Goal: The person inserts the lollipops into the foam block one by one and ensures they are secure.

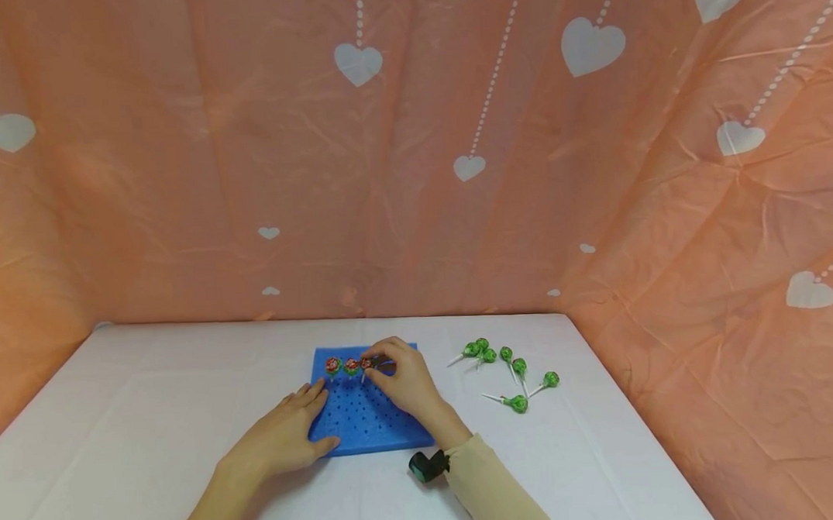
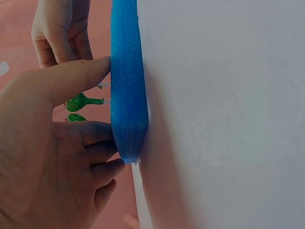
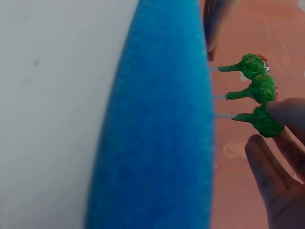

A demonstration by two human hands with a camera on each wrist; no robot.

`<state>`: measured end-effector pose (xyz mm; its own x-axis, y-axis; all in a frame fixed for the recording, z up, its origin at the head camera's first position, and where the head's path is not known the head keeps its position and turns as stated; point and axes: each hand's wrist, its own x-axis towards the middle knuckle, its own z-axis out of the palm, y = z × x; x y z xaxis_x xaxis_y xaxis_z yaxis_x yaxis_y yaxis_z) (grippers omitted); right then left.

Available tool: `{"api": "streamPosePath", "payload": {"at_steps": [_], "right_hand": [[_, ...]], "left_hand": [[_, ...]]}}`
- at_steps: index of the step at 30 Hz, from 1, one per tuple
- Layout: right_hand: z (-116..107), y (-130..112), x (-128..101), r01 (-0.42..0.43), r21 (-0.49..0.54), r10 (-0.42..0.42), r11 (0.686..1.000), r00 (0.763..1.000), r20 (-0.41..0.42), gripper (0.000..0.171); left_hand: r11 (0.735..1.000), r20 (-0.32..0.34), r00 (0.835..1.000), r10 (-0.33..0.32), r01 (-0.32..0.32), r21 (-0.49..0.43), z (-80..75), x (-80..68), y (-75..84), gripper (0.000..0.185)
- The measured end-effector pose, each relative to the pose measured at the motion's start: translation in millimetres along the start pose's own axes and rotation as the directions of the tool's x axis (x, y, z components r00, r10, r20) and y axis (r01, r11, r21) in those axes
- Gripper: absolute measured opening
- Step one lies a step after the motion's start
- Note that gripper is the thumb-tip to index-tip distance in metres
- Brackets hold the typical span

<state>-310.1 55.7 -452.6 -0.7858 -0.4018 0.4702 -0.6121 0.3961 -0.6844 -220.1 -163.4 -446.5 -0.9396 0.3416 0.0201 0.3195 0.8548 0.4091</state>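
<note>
A blue foam block (image 1: 357,437) dotted with small holes lies on the table. Two lollipops, the left one (image 1: 333,364) and the middle one (image 1: 352,366), stand in its far row. My right hand (image 1: 409,380) pinches a third lollipop (image 3: 268,125) by its green-wrapped head between thumb and fingers. That lollipop's white stick meets the foam in the right wrist view, close beside the other two. My left hand (image 1: 284,436) rests on the block's left edge, thumb and fingers spread and touching the foam (image 2: 126,86).
Several green-wrapped lollipops lie loose to the right of the block, among them one at the front (image 1: 517,403) and one farthest right (image 1: 550,379). A white cloth (image 1: 151,427) covers the table. Orange curtains with hearts (image 1: 301,180) enclose the back and sides.
</note>
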Motion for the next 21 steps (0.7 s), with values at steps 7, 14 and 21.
{"api": "streamPosePath", "payload": {"at_steps": [7, 14, 21], "right_hand": [[-0.9, 0.1, -0.4, -0.031, -0.007, 0.031, 0.999, 0.999, 0.032, 0.02], [-1.8, -1.3, -2.2, -0.035, -0.003, 0.035, 0.999, 0.998, 0.043, 0.02], [-6.2, -2.7, -1.2, -0.022, -0.033, 0.023, 0.999, 0.998, 0.061, 0.023]], "left_hand": [[1.0, -0.007, 1.0, 0.008, -0.008, 0.002, 0.4, 0.5, -1.6, 0.083], [1.0, -0.005, 1.0, 0.011, -0.011, 0.0, 0.6, -0.3, -1.1, 0.083], [1.0, -0.001, 1.0, 0.005, -0.005, -0.003, 0.5, -0.8, -0.6, 0.083]]}}
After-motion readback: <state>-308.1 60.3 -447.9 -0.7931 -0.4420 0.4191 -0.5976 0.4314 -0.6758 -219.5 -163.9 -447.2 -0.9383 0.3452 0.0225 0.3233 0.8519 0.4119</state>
